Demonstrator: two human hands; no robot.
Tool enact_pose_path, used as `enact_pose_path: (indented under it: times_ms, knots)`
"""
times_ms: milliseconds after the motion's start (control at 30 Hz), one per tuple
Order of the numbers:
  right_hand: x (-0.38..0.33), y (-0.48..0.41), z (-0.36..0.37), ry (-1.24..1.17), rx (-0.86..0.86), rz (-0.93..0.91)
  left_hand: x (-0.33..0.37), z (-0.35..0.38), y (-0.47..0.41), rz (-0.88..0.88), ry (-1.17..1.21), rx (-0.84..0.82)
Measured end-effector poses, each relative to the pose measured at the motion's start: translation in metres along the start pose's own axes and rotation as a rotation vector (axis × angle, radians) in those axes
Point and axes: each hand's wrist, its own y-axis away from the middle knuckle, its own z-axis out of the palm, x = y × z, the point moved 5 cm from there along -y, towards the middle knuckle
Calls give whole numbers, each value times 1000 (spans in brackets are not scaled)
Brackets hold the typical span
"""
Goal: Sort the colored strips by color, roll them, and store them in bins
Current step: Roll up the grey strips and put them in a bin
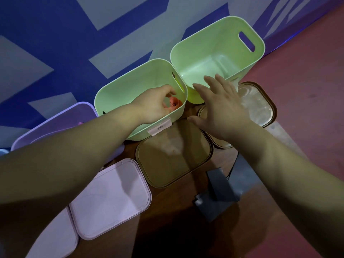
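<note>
The person is leaning over a row of bins against the wall, and the left hand [154,105] is reaching down inside the nearer green bin [119,94], fingers curled loosely around a rolled orange strip [174,105] that is sitting low against the bin's right wall. From here I cannot tell whether the fingers are pinching the roll or only cupping beside it; the thumb side is hidden. The right hand [221,107] is hanging spread and flat, holding nothing, hovering over the gap between that bin and the second green bin [223,53], which looks bare inside. A white label [161,128] is sticking to the nearer bin's front rim. Tan lids [175,153] and pale lilac lids [111,198] are lying on the table in front, and a purple bin [61,120] is standing to the left, partly behind the forearm. The roll looks light and soft, likely to spring open if released carelessly, so I would guess it wants a gentle hold across its outer coil, not its ends, and a snug seat against the wall.
</note>
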Motion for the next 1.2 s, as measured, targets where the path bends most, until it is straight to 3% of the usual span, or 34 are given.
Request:
enact_pose_path:
  times_ms: [233,400,567,700,867,1000,1100,1200]
  knots:
    - [7,52,0,-52,63,-30,12,-25,57,21,43,241]
    - [13,109,23,-65,-96,-14,25,11,129,68,-28,420]
    - [22,160,58,-61,-261,37,32,95,191,5,66,263]
    - [34,191,90,-88,-344,189,36,157,215,-45,92,103]
    - [40,207,107,-230,-307,309,40,196,227,-135,231,45]
    - [32,212,98,-428,-250,248,40,199,234,-217,393,68]
    - [12,223,81,-585,-306,157,41,193,243,-337,687,115]
    - [-8,231,57,-683,-289,69,53,183,249,-325,919,175]
